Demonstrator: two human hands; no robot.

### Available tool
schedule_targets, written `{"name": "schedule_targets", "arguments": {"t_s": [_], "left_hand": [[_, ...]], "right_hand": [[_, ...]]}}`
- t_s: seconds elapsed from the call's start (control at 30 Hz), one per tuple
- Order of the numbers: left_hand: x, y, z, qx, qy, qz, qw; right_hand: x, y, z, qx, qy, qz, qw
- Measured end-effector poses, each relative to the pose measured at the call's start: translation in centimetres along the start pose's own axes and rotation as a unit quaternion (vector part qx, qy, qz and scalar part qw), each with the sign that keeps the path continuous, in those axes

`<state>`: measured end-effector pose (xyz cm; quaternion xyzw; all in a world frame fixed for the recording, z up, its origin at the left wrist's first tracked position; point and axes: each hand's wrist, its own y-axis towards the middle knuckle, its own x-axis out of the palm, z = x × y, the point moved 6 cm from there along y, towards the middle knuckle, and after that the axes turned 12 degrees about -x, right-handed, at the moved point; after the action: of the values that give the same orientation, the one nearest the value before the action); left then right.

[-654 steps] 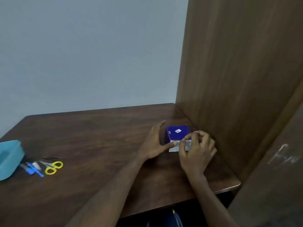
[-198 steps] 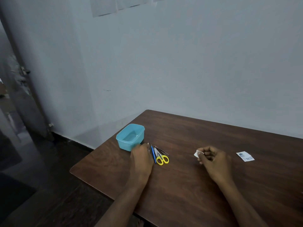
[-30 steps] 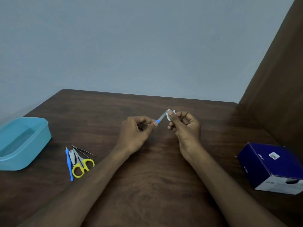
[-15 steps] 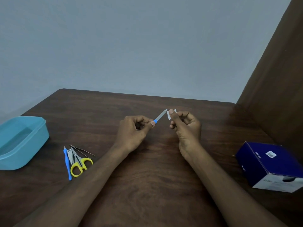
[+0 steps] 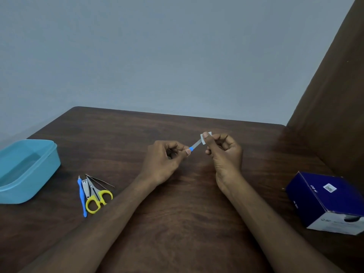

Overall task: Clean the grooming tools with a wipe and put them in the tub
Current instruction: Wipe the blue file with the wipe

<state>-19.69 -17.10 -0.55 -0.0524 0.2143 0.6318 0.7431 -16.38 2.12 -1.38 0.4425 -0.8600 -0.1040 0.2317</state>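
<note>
Fingertips of the right hand (image 5: 226, 154) pinch a small white wipe (image 5: 204, 137) folded over the tip of a thin metal nail file (image 5: 196, 144), thumb on top. Across from it, the left hand (image 5: 163, 160) curls around the file's blue handle end, held between thumb and forefinger, so the file bridges the gap between both hands above the middle of the dark wooden table (image 5: 187, 223). This file looks light, stiff and narrow, likely slippery when damp, so the handle seems the surest place to hold it. Further left lie the waiting tools, close together: a blue stick (image 5: 81, 196), nail clippers (image 5: 85, 189), yellow-handled scissors (image 5: 97, 200) and tweezers (image 5: 100, 182). Beyond them sits the open turquoise tub (image 5: 29, 172). At far right rests a dark blue box (image 5: 325, 201).
</note>
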Motion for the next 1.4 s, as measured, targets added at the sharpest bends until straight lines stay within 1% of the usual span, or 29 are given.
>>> {"name": "schedule_targets", "arguments": {"t_s": [0.07,0.23,0.4,0.47,0.57,0.6,0.67,0.77,0.83,1.0,1.1,1.17,1.27,1.4], "left_hand": [[0.0,0.1,0.0,0.006,0.002,-0.004,1.0],[-0.3,0.3,-0.3,-0.01,-0.013,0.023,1.0],[-0.1,0.1,0.0,0.004,-0.006,0.005,1.0],[-0.1,0.3,-0.1,0.004,-0.008,0.003,1.0],[-0.4,0.4,-0.3,-0.008,-0.01,0.022,1.0],[-0.4,0.4,-0.3,-0.011,-0.008,0.026,1.0],[-0.3,0.2,-0.2,-0.013,-0.007,0.026,1.0],[-0.4,0.1,0.1,0.0,-0.011,0.025,1.0],[-0.3,0.1,0.2,0.004,-0.008,0.022,1.0],[-0.8,0.4,-0.3,-0.015,-0.01,0.049,0.999],[-0.4,0.2,-0.2,-0.001,0.003,0.038,0.999],[-0.3,0.2,-0.1,0.006,0.015,0.034,0.999],[-0.5,0.5,-0.3,-0.003,0.016,0.044,0.999],[-0.2,0.4,-0.5,0.003,0.018,0.033,0.999]], "right_hand": [[0.0,0.1,0.3,0.004,-0.013,0.002,1.0],[-1.1,0.3,0.3,0.008,-0.016,0.05,0.999],[-0.4,0.3,0.0,-0.003,-0.012,0.022,1.0],[-0.6,0.2,0.4,0.0,-0.025,0.03,0.999],[-1.0,0.4,0.4,-0.004,-0.023,0.05,0.998],[-0.8,0.4,0.2,-0.007,-0.018,0.037,0.999],[0.2,-0.1,0.0,-0.015,-0.013,-0.019,1.0],[1.4,-0.9,0.1,-0.025,-0.051,-0.092,0.994],[1.3,-1.0,0.4,-0.022,-0.077,-0.098,0.992],[0.2,-0.6,0.3,-0.023,-0.08,-0.06,0.995],[1.0,-0.8,-0.2,-0.049,-0.085,-0.095,0.991],[1.2,-1.0,0.0,-0.055,-0.124,-0.106,0.985],[0.0,-0.7,0.5,-0.046,-0.163,-0.049,0.984],[-1.0,-0.2,-0.4,-0.063,-0.095,0.032,0.993]]}}
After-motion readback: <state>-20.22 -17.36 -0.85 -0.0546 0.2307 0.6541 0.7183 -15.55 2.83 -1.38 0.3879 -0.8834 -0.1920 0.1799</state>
